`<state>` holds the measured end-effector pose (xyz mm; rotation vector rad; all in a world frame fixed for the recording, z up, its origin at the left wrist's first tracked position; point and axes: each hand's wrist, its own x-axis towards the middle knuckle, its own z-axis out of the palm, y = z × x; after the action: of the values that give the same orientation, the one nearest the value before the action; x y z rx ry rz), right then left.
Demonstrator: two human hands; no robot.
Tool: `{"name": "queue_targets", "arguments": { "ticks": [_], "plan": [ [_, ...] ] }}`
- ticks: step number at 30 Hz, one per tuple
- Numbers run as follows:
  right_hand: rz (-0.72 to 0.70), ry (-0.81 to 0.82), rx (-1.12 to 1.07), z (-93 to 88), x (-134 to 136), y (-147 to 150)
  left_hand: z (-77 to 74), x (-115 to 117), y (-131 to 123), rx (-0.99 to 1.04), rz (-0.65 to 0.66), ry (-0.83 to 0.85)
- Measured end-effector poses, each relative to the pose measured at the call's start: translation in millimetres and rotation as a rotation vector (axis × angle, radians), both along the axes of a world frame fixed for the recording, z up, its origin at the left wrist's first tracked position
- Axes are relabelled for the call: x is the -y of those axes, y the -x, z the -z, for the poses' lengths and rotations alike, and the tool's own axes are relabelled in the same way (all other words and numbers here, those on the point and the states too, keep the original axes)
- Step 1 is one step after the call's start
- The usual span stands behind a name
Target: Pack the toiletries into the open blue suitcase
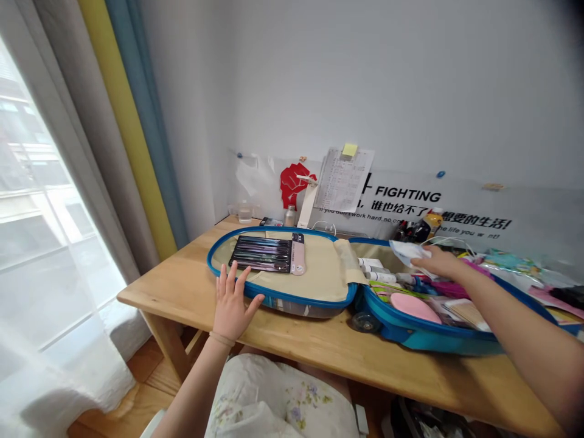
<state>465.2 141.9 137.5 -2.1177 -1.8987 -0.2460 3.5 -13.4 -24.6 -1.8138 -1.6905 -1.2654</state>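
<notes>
We see daylight glaring through the left window (27, 170), soft shadows on the tabletop (173, 267), a dark upper-right corner.

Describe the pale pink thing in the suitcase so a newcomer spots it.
An open blue suitcase lies on the wooden table. On its packed right side, toward the front, is the pale pink oval. Its smooth, plain face sets it apart from the crumpled magenta bundle behind it.

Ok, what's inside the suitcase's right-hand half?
White containers, a pink oval item and magenta material show. The right hand, holding a white item, and forearm cover part; anything beneath the top layer is hidden.
</notes>
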Motion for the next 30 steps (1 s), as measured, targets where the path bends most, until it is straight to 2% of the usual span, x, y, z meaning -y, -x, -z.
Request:
{"name": "queue_targets", "arguments": {
  "ticks": [3, 6, 8, 9, 12, 15, 18, 22, 26, 30],
  "plan": [
    [-0.102, 0.085, -0.033, -16.4, 3.4, 39.2, 0.0, -0.2, 0.2, -0.007, -0.003, -0.009],
    [-0.352, 0.168, -0.054, -19.5, 14.4, 106.0, 0.5, -0.6, 0.4, -0.009, -0.007, -0.017],
    [-0.638, 0.299, -0.045, -14.1, 24.1, 157.5, 1.1, -0.8, 0.7, -0.013, -0.004, -0.017],
    [-0.71, 0.341, -0.039, -9.7, 28.6, 182.7, 1.4, -1.0, 1.0, -0.015, -0.001, -0.016],
    [-0.851, 0.429, -0.029, 6.7, 36.9, 248.1, 2.0, -1.2, 1.6, -0.026, 0.008, -0.016],
    [-0.934, 0.476, -0.026, 22.2, 37.4, 294.3, 1.9, -1.2, 1.6, -0.031, 0.014, -0.037],
    [-1.013, 0.507, -0.035, 33.2, 35.3, 324.4, 1.8, -1.1, 1.3, -0.036, 0.012, -0.047],
    [-1.118, 0.559, -0.061, 46.0, 33.9, 346.9, 2.5, -1.1, 1.3, -0.027, 0.01, -0.031],
    [-1.231, 0.626, -0.101, 64.5, 36.2, 354.9, 3.2, -0.4, 1.0, -0.035, -0.001, -0.026],
    [-1.218, 0.705, -0.137, 82.1, 39.0, 353.7, 2.7, 1.0, 0.0, -0.042, -0.002, -0.014]
  ]
}}
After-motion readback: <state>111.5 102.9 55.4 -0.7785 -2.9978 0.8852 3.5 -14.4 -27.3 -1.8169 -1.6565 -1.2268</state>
